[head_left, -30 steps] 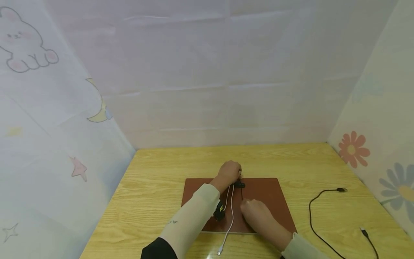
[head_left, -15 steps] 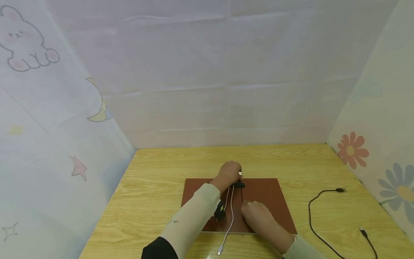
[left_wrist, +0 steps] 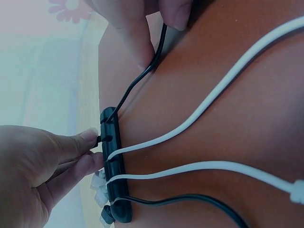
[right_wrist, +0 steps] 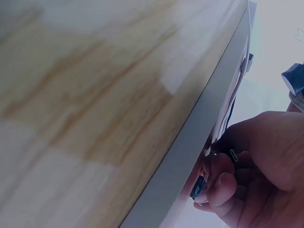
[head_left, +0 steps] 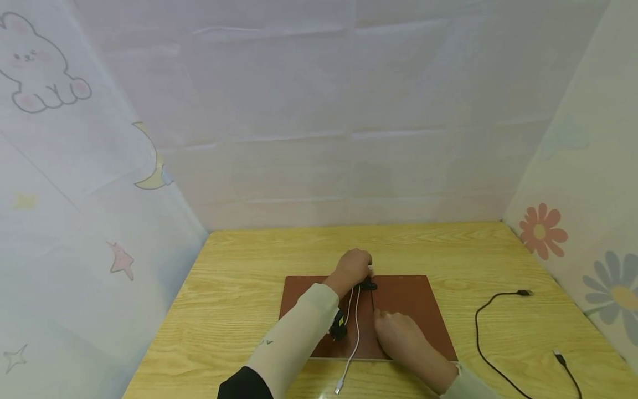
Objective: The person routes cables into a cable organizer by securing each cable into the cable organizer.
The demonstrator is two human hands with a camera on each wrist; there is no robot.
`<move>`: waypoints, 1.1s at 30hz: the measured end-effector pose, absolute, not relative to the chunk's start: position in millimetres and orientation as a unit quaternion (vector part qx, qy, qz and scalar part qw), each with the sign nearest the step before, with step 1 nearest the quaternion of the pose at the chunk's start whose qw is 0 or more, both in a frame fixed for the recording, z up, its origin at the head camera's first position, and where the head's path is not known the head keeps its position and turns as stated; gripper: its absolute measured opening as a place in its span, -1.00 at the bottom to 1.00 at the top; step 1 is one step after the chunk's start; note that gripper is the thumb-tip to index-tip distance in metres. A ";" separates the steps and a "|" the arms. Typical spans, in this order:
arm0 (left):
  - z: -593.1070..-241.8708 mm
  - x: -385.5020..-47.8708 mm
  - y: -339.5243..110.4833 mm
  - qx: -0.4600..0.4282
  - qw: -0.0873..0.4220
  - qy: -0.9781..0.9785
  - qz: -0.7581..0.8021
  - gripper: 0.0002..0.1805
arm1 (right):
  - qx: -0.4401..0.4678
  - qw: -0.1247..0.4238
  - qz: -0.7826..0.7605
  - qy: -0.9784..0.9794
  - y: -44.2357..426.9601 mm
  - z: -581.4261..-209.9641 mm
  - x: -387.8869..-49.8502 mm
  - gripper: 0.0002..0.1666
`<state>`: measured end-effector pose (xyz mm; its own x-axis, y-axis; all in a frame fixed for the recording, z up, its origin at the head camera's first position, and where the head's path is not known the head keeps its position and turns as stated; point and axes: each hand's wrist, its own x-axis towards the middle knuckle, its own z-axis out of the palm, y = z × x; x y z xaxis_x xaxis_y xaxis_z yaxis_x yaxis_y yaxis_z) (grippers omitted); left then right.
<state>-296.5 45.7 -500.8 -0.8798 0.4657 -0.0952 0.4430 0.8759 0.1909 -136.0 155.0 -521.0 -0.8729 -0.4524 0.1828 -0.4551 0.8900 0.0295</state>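
A black cable clip holder [left_wrist: 116, 166] with several slots lies on the reddish-brown board [head_left: 408, 299]. Two white cables [left_wrist: 190, 118] and a black cable [left_wrist: 185, 199] run through its lower slots in the left wrist view. Another black cable [left_wrist: 133, 85] reaches the slot at its upper end. My left hand [head_left: 355, 266] pinches a small dark piece, seemingly that cable's end, at the holder's far side. My right hand [head_left: 399, 335] grips the same cable nearer to me, keeping it nearly straight. Among its curled fingers a metal connector tip [right_wrist: 233, 155] shows in the right wrist view.
On the wooden table [head_left: 239, 260], two loose stretches of black cable [head_left: 478, 332] lie to the right. A black plug-like piece [head_left: 339, 327] with a yellow mark sits on the board under my left forearm. One white cable's end [head_left: 339, 385] hangs past the board's front edge.
My right hand has shifted very slightly to the right, still gripping the black cable. The left hand stays at the holder.
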 end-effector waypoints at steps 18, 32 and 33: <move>-508.8 -295.4 49.2 0.206 0.037 0.977 0.043 -0.88 | 0.241 0.069 0.017 -0.968 156.0 -520.9 -133.6 -0.65; -509.3 -296.8 48.1 0.207 0.023 0.977 0.042 -0.78 | 0.247 0.088 0.035 -0.964 159.6 -522.9 -134.0 -0.71; -509.1 -297.8 48.4 0.207 0.022 0.977 0.041 -0.78 | 0.246 0.089 0.035 -0.965 160.1 -523.0 -134.9 -0.71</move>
